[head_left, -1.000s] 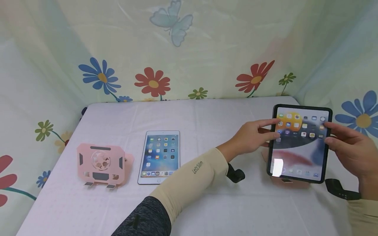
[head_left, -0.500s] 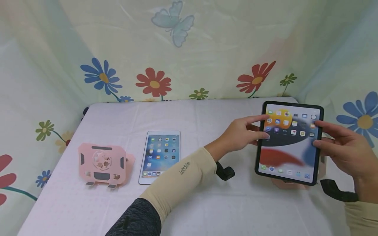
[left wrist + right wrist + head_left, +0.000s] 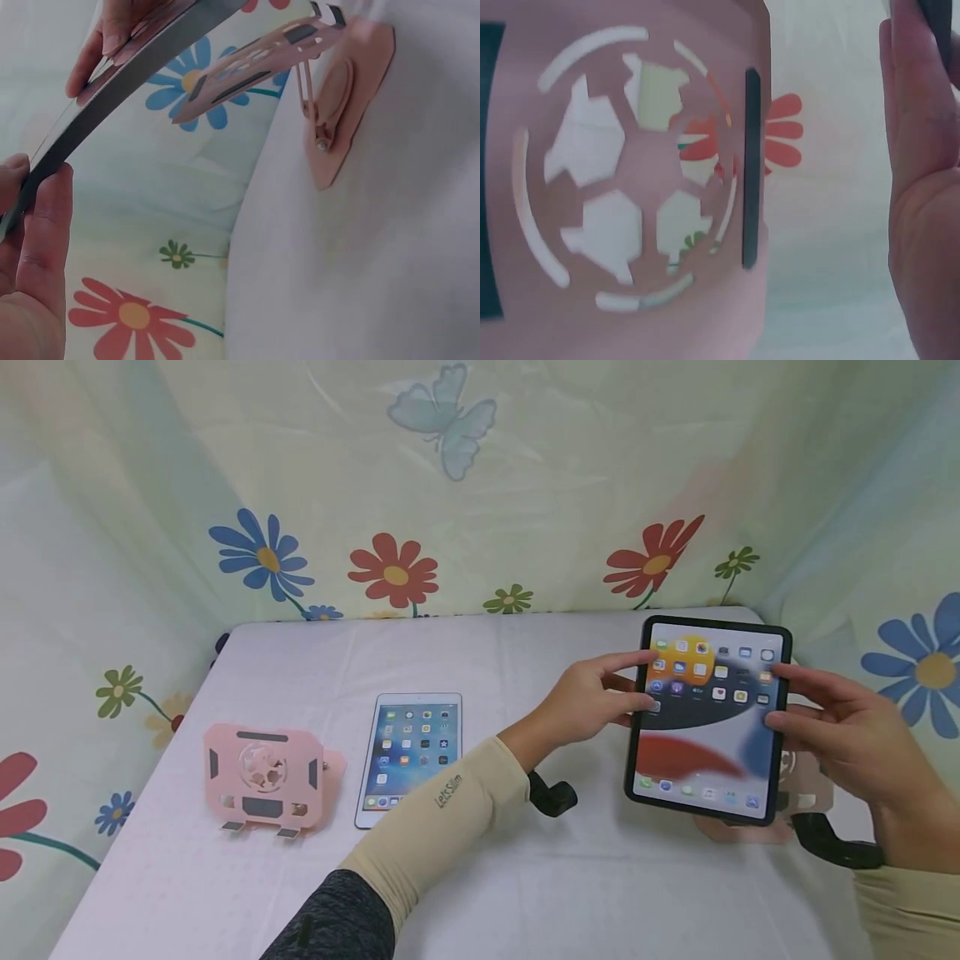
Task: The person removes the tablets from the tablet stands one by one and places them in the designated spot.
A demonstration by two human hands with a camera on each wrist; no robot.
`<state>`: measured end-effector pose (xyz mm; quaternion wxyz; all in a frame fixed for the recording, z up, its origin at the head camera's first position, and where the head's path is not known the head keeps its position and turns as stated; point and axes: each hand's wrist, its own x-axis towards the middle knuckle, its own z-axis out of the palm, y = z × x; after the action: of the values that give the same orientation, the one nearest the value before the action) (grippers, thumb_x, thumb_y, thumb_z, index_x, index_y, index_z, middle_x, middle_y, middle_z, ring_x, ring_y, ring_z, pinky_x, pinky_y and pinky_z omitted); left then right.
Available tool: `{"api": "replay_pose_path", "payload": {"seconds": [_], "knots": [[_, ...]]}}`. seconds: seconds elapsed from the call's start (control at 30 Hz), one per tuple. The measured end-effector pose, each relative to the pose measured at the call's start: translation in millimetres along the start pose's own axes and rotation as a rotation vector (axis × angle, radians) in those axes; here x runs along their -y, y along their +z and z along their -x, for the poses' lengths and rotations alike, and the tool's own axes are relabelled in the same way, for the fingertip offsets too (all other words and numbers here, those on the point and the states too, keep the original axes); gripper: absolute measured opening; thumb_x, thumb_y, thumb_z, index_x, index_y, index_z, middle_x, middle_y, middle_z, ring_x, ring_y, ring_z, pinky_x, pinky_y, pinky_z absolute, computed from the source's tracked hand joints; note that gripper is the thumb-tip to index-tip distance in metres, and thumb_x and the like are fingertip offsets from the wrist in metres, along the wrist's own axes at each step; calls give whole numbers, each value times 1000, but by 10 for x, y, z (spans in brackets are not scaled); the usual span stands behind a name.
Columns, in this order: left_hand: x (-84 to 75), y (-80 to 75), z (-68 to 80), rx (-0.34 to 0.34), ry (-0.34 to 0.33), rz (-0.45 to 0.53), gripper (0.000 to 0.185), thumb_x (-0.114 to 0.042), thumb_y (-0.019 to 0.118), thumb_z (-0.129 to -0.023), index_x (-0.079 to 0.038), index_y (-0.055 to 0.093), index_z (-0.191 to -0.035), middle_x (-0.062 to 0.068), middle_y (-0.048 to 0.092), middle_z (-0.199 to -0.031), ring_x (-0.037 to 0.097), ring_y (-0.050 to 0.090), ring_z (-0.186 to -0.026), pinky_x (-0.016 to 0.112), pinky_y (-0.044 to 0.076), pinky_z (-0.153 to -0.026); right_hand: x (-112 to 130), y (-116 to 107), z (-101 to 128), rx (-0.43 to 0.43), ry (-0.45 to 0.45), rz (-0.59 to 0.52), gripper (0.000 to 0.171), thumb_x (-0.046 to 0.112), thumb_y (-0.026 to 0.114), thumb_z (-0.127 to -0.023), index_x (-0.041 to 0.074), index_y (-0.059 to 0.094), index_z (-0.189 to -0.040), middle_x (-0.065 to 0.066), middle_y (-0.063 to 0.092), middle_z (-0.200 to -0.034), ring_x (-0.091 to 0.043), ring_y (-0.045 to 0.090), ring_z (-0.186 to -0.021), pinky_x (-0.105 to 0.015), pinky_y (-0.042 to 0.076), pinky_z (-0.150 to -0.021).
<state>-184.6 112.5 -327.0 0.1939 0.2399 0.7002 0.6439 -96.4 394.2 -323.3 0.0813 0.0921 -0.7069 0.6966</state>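
Observation:
Between both hands is a tablet (image 3: 705,747) in a black case, its lit screen towards the head camera. My left hand (image 3: 581,702) pinches its left edge, thumb on the front and fingers behind. The right hand (image 3: 855,735) grips the opposite edge in the same way. Behind and to the right of the tablet, a pink tablet stand (image 3: 813,789) is partly hidden in the head view. The left wrist view has this pink stand (image 3: 349,105) standing apart from the raised tablet (image 3: 120,94). Its plate (image 3: 649,161), with football-shaped cutouts, fills much of the right wrist view.
A smaller white tablet (image 3: 408,747) lies face up left of centre, partly covered by the left sleeve. Farther left stands a second pink tablet stand (image 3: 262,777) with two lower lips. A flowered curtain (image 3: 555,485) rises behind the white-covered table (image 3: 525,893).
Both hands have carried the black-cased tablet leftwards, away from in front of the right stand, so more of that stand shows. The white tablet and left stand stay put.

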Motion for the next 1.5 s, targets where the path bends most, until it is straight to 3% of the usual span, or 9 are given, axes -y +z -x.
{"api": "replay_pose_path", "payload": {"seconds": [0.23,0.47,0.6,0.73,1.07,1.17,1.4,1.5], "knots": [[90,-100,47,-13,26,32,55,-7,74,-91,-23,59,-142,-2,60,-105,8,63,-90,26,59,-69,-33,163,-33,-36,-13,-94,56,-26,54,-89,10,67,-130,2,62,-121,-9,71,-85,-19,57,-67],[142,-222,117,-29,18,35,53,-8,73,-92,-22,60,-141,-2,61,-106,10,64,-91,26,59,-71,-74,268,-33,-75,54,-13,54,-16,63,-90,17,66,-132,7,58,-123,-7,70,-80,-17,56,-66],[171,-284,153,-44,5,50,53,-7,74,-92,-22,60,-140,-2,61,-107,11,65,-92,27,59,-73,-100,341,-57,-81,62,81,55,-12,64,-91,15,61,-139,6,55,-124,-4,69,-82,-16,56,-68],[196,-346,185,-61,0,62,53,-8,74,-92,-23,60,-140,-2,61,-109,12,65,-94,29,59,-73,-93,409,-95,-89,83,278,57,-4,65,-94,13,52,-146,7,51,-127,0,67,-84,-14,55,-69],[247,-527,261,-122,-15,44,55,-9,73,-92,-27,59,-141,-6,59,-120,14,64,-100,31,60,-75,-79,612,-221,-74,147,421,59,5,67,-96,11,46,-151,13,50,-127,2,65,-82,-15,55,-70],[258,-583,292,-141,-16,46,55,-8,74,-92,-28,60,-141,-7,59,-122,15,64,-100,32,60,-75,-87,681,-263,-66,174,430,61,9,67,-97,10,43,-152,9,49,-130,1,65,-83,-15,55,-70],[293,-713,375,-184,-32,37,55,-8,74,-91,-28,60,-140,-10,57,-129,16,64,-101,32,60,-76,-116,853,-352,-28,185,443,61,13,64,-99,4,38,-154,-21,39,-146,1,65,-86,-17,55,-73],[304,-769,408,-205,-35,36,55,-7,74,-91,-28,60,-140,-10,58,-129,16,64,-101,33,60,-76,-127,923,-392,-13,168,467,61,14,64,-100,2,37,-153,-26,38,-147,2,65,-86,-16,55,-74]]}}
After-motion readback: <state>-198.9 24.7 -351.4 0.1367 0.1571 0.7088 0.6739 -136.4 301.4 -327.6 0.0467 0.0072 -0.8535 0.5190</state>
